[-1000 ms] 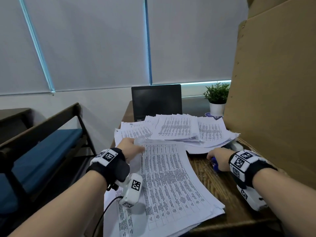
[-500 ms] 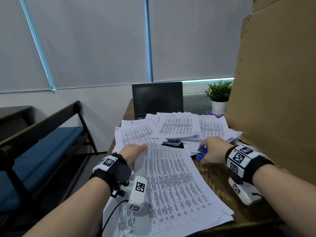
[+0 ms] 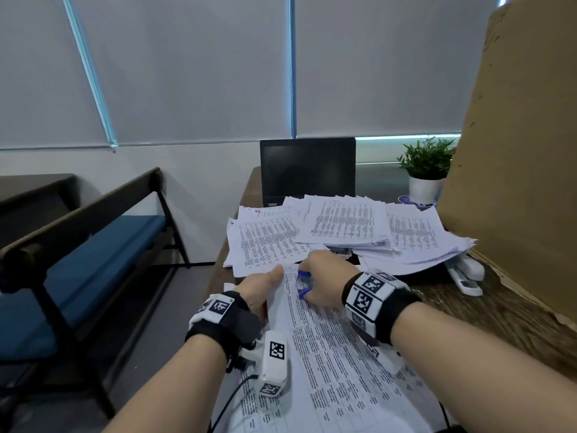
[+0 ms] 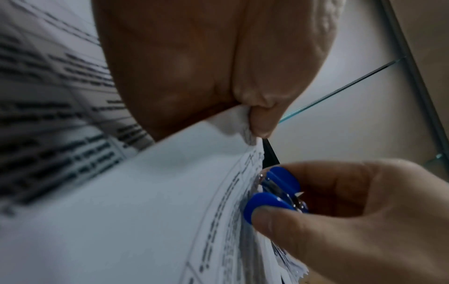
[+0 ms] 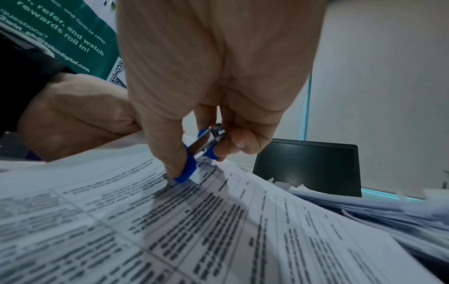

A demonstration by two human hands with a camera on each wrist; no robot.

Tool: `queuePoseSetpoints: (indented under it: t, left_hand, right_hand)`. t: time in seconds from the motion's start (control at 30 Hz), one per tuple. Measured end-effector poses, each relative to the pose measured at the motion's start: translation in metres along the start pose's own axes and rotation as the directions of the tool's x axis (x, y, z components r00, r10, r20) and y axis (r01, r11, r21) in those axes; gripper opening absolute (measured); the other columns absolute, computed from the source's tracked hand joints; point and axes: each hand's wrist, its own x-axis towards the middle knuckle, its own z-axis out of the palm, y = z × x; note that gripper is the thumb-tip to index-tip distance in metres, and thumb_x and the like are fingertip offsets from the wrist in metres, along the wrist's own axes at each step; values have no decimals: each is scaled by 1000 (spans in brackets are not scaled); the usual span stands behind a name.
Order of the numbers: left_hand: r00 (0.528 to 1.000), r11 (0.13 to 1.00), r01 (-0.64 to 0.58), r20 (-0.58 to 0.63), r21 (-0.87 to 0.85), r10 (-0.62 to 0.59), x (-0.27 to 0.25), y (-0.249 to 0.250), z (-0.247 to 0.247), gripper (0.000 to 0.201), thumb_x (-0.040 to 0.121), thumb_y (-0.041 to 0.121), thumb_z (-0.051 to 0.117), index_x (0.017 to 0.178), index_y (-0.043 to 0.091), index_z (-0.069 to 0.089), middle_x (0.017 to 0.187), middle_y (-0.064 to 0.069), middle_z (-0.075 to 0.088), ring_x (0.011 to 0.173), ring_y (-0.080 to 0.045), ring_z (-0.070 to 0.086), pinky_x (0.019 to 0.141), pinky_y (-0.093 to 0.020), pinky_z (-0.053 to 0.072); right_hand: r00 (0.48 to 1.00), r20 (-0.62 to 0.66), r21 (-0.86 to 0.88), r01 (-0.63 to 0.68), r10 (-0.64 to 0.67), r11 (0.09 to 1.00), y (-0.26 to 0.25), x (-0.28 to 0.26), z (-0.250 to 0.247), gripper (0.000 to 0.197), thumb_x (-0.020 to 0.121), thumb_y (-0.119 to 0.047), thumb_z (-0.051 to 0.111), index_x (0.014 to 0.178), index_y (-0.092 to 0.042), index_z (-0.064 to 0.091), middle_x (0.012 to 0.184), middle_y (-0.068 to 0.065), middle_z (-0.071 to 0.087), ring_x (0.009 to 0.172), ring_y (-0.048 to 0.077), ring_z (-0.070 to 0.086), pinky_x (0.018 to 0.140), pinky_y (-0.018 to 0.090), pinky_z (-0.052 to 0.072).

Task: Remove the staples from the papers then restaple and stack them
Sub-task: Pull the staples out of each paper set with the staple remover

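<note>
A printed paper packet [image 3: 337, 364] lies on the wooden desk [image 3: 499, 320] in front of me. My left hand [image 3: 262, 285] pinches the packet's top left corner [image 4: 243, 123] between thumb and fingers. My right hand [image 3: 324, 285] grips a blue staple remover [image 3: 304, 284] by its two blue wings [image 4: 272, 201], its metal jaws down on the page near that corner [image 5: 194, 163]. The staple itself is hidden. A white stapler [image 3: 465, 275] lies at the right, partly under the loose paper pile [image 3: 349, 229].
Behind the packet spreads a heap of printed sheets. A dark laptop [image 3: 307, 170] stands at the desk's far end, a small potted plant [image 3: 426, 173] beside it. A tall cardboard sheet [image 3: 515, 151] walls the right side. A blue-cushioned bench [image 3: 81, 264] is on the left.
My right hand carried the blue staple remover from the desk's right side leftward onto the packet's top corner. My left hand drew back slightly toward me and keeps its hold on the corner.
</note>
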Motion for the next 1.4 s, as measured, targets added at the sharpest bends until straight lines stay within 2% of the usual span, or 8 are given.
queuePoseSetpoints:
  t: [0.1,0.3,0.5,0.63,0.7,0.8,1.2,1.4]
  left_hand:
    - [999,998,29,20,-58,-28,-31,16,9,47,96,43,54,124,6,58,120,-12,66,109,-26,63,95,-35,52]
    - [998,974,58,21,-221,-55,-32,7,9,24,105,24,40,115,12,58,119,-18,65,112,-36,61,102,-54,45]
    - [999,998,18,-36,-65,-20,1,-11,2,55,78,46,57,118,8,62,110,-17,70,104,-38,66,96,-59,48]
    - [999,999,8,-37,42,-6,15,-13,-1,54,71,51,54,99,5,64,101,-9,69,98,-26,64,93,-44,47]
    - [999,997,-28,-23,72,30,0,-3,5,35,82,42,51,92,9,57,89,-9,57,90,-21,52,79,-36,41]
    - [1000,999,11,25,-37,-10,-15,3,12,17,101,21,45,101,8,56,93,-11,57,93,-27,53,89,-47,47]
    - [1000,1000,17,-22,5,-17,-8,0,8,21,66,39,51,73,19,55,96,-14,58,92,-24,53,92,-50,47]
    - [1000,1000,9,-4,-12,-9,-9,-2,7,18,90,28,50,75,21,56,86,-7,57,97,-27,51,99,-54,45]
  right_hand:
    - [999,-34,-19,11,-12,1000,-7,8,1,24,82,-16,69,68,-13,50,84,3,45,74,25,54,60,30,42]
    - [995,-48,-113,76,-82,991,-22,15,8,15,90,-19,65,100,-9,61,105,7,45,95,28,55,70,32,38]
    - [995,8,-206,94,-95,974,-34,15,8,23,92,-3,55,115,-4,60,118,13,47,107,32,54,76,36,41]
    - [995,27,-247,100,-96,964,-34,14,11,25,95,-5,52,120,-2,58,122,14,46,113,31,51,76,33,36]
    - [994,43,-252,105,-98,962,-33,14,12,24,96,-6,52,120,-3,58,122,14,45,112,31,50,76,33,36]
    - [992,52,-270,125,-115,955,-30,16,13,22,96,-6,52,117,-3,59,118,12,46,106,30,52,73,34,38]
    - [995,25,-99,99,-97,990,-15,19,15,24,91,-22,66,110,-9,61,112,8,50,100,29,57,81,36,48]
    - [990,38,-105,136,-133,985,-15,21,16,27,90,-22,68,113,-9,63,114,9,53,104,29,57,84,36,49]
